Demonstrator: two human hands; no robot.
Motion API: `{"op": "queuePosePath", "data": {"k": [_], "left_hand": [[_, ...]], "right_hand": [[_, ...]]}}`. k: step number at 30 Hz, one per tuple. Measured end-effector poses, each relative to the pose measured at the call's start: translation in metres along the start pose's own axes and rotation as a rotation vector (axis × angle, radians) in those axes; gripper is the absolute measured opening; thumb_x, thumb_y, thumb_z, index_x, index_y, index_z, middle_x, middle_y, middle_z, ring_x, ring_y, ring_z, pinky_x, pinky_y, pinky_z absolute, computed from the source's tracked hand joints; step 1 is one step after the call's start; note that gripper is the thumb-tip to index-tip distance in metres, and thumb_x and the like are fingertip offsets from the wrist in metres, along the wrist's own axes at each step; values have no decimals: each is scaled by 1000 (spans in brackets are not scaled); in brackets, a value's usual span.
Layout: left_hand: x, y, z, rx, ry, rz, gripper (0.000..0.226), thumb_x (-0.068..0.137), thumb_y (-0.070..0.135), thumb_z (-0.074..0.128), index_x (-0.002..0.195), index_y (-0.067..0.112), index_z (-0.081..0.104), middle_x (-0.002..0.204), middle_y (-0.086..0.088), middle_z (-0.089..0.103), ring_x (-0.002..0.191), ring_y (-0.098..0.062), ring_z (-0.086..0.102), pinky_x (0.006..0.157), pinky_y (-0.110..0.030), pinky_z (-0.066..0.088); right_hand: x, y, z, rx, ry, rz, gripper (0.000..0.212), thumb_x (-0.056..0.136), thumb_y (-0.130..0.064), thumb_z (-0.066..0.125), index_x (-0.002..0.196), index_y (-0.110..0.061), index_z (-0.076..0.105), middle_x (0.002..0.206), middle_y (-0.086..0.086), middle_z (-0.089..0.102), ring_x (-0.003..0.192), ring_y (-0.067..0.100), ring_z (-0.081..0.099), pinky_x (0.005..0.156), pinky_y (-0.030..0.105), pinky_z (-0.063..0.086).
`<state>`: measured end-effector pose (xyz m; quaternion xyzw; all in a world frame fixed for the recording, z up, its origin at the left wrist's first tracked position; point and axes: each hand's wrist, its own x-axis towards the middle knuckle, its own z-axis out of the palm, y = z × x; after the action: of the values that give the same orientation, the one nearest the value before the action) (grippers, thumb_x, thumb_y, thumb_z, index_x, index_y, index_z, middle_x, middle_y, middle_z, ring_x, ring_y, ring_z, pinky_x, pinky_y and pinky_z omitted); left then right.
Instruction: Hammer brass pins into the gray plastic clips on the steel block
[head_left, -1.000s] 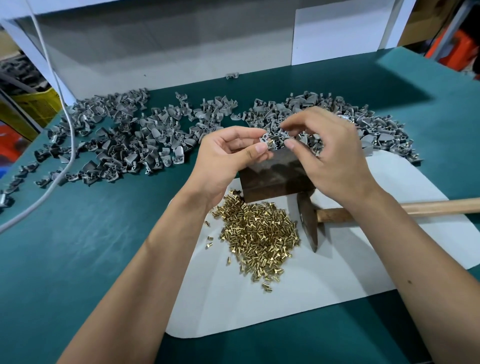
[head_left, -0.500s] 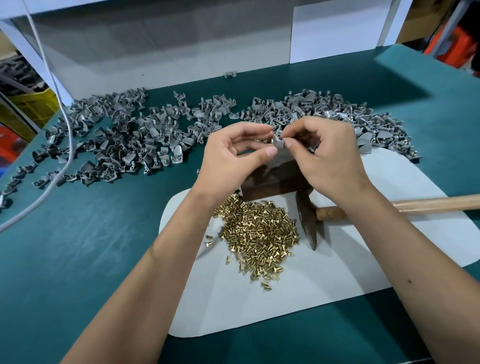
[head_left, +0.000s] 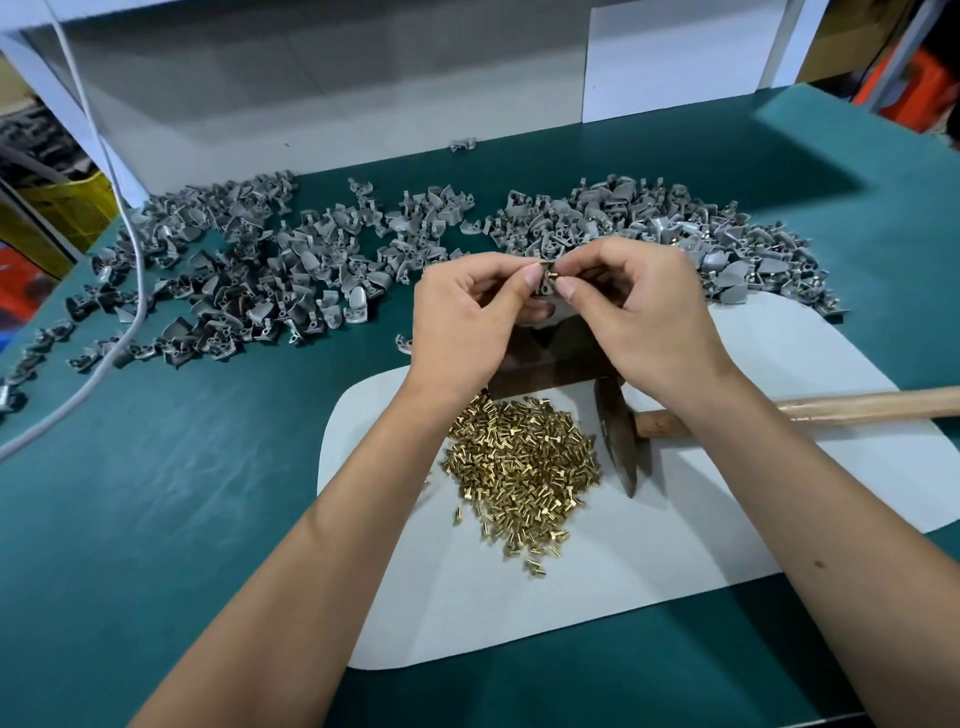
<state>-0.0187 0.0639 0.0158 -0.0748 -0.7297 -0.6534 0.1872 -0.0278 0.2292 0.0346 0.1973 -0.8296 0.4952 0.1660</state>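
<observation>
A teal mat (head_left: 156, 519) is covering the workbench, with a white sheet (head_left: 519, 597) lying on it in front of the person. Above the dark steel block (head_left: 545, 358), which is sitting on the far edge of that sheet, the left hand (head_left: 462, 322) is pinching a gray clip (head_left: 544, 283) between thumb and forefinger, and the right hand (head_left: 649, 322) is meeting it from the other side, its thumb and forefinger closing on a brass pin (head_left: 551, 270) that is showing at the top of the clip. The other fingers of both hands are curling inward, and the block is lying partly hidden beneath them. Just in front of the block, a heap of brass pins (head_left: 519, 467) is spreading over the sheet. Beside that heap, right of the block's near corner, a hammer (head_left: 618, 441) is resting with its metal head on the sheet and its wooden handle running off to the right. Behind and to the left of the block a wide scatter of gray clips (head_left: 249, 291) is lying on the mat; behind and to the right another pile (head_left: 675, 234) is sitting, some with brass showing. A gray cable (head_left: 111, 332) is trailing across the left scatter.
</observation>
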Motion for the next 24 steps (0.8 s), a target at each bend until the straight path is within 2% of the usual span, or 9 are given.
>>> {"op": "queuePosePath", "data": {"k": [4, 9, 13, 19, 24], "left_hand": [[-1, 1, 3, -37, 3, -22, 11, 95, 2, 69, 102, -2, 76, 90, -16, 77, 75, -25, 77, 74, -37, 64], [-3, 1, 5, -34, -21, -16, 15, 88, -4, 74, 102, 1, 77, 92, -13, 78, 84, -24, 77, 82, -40, 63], [-5, 2, 8, 0, -15, 2, 22, 84, -8, 76, 102, 4, 78, 92, -10, 79, 87, -22, 77, 86, -40, 63], [-6, 3, 12, 40, 1, 54, 30, 83, -9, 75, 96, 18, 78, 87, 5, 78, 84, -12, 77, 80, -26, 61], [-8, -1, 15, 113, 5, 56, 32, 84, -7, 74, 94, 22, 79, 88, 5, 79, 84, -14, 77, 83, -34, 63]], "right_hand": [[-1, 0, 1, -11, 37, -14, 10, 92, -16, 72, 100, -18, 78, 90, -10, 74, 87, 3, 69, 82, 22, 56], [-1, 1, 2, -47, 88, -36, 9, 91, -16, 72, 96, -19, 78, 84, -14, 71, 81, -1, 68, 75, 13, 52], [-1, 2, 2, -90, 133, -50, 9, 90, -15, 70, 93, -15, 78, 80, -10, 71, 75, 1, 67, 71, 14, 52], [-2, -1, 3, -105, 162, -16, 7, 87, -15, 70, 85, -16, 76, 72, -10, 68, 67, 1, 63, 64, 13, 49], [0, 0, 1, -134, 109, 54, 7, 86, -14, 72, 85, -19, 77, 73, -10, 69, 66, 1, 64, 62, 13, 47]]}}
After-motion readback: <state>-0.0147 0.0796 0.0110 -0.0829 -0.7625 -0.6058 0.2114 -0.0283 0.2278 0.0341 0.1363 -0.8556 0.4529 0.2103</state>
